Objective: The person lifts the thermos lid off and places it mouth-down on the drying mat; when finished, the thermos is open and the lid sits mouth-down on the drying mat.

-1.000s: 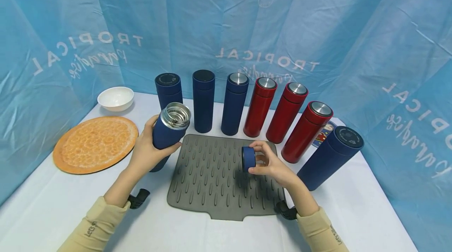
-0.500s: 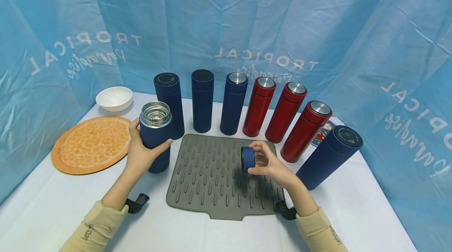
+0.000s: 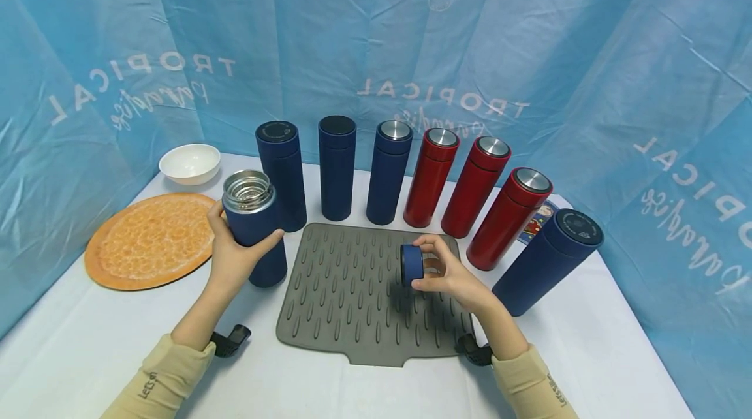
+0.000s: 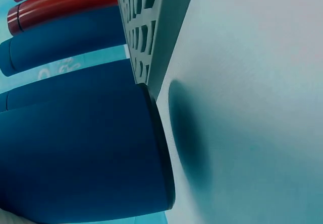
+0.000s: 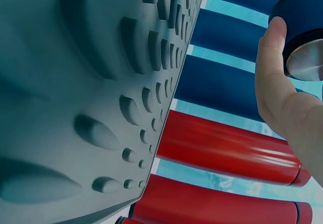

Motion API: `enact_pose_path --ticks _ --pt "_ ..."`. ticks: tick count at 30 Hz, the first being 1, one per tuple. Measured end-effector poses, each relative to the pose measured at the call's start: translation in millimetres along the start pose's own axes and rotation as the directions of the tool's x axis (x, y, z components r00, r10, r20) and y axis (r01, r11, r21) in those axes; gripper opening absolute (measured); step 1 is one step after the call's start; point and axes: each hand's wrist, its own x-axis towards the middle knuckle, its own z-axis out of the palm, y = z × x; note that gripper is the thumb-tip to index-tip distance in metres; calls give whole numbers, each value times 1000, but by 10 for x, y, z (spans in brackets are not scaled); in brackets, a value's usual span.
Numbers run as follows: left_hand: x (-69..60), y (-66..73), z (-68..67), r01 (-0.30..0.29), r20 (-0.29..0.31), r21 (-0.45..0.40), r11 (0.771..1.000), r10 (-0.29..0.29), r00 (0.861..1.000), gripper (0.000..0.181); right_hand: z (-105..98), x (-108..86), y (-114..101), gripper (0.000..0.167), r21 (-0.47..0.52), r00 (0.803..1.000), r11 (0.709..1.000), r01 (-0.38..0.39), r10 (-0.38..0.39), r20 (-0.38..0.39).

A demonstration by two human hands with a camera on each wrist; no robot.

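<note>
In the head view my left hand (image 3: 235, 256) grips an uncapped blue flask (image 3: 254, 226), its steel mouth facing up and tilted a little to the left. The left wrist view shows the base of that flask (image 4: 91, 158) just off the white cloth, with a shadow beside it. Over the grey ridged mat (image 3: 352, 288), my right hand (image 3: 449, 275) pinches a blue cap (image 3: 412, 265) between thumb and fingers. The right wrist view shows the cap (image 5: 298, 19) with a steel-coloured inner face, the thumb against its side.
Capped blue flasks (image 3: 337, 177) and red flasks (image 3: 431, 184) stand in an arc behind the mat. Another blue flask (image 3: 540, 269) stands at the right, near a small colourful card (image 3: 536, 223). At the left are a pizza-patterned board (image 3: 153, 243) and a white bowl (image 3: 190, 166).
My left hand has moved left with the open flask, which now leans the other way and uncovers the capped blue flask behind it. My right hand and the cap have hardly moved.
</note>
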Motion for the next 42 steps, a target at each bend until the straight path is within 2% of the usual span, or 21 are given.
enact_pose_path --ticks 8,29,38,42 --pt "5 -39 1 13 -9 -29 999 -14 1000 91 3 3 4 70 -2 1000 1000 -1 1 -5" --pt "7 -145 6 42 -30 -35 998 -43 999 92 2 31 5 67 7 1000 1000 -8 8 -2" --pt "2 -182 20 11 -45 -31 999 -12 999 90 48 126 -49 53 -33 997 997 -72 72 -23" --pt "12 -203 21 -3 -51 -18 1000 2 999 89 104 221 -97 53 -67 998 996 -62 61 -15"
